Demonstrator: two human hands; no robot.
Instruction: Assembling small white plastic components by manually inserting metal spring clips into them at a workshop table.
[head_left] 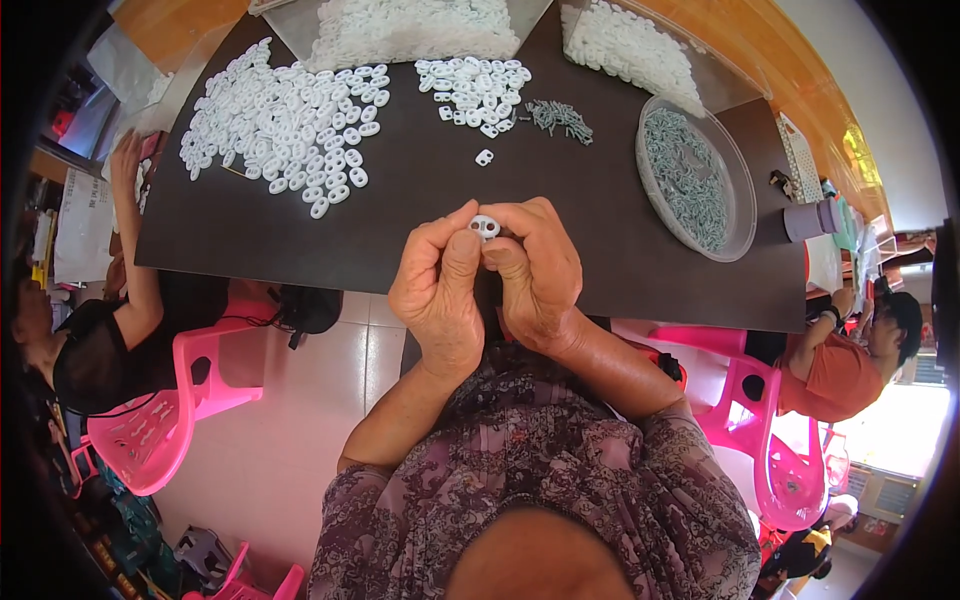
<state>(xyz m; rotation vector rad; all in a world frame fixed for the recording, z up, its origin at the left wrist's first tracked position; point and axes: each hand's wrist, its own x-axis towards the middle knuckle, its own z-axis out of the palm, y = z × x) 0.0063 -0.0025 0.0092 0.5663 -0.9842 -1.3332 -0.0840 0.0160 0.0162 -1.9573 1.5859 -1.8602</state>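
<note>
While the left hand (437, 290) and right hand (543, 265) meet over the desk (300, 235), close to its near edge, both pinch one white piece (485, 227) at the fingertips: thumbs on the near side, index fingers flanking, two-holed face showing between. Lone piece (484, 158) beyond, toward far edge. Tub (745, 205) of grey screws (685, 185) by the right edge.

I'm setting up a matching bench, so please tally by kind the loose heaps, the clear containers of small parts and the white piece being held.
White piece in hand: 1
Heaps of white pieces: 2
Heap of grey screw-like parts: 1
Clear bins of white pieces: 2
Round tub of grey screw-like parts: 1
Total: 7
</note>
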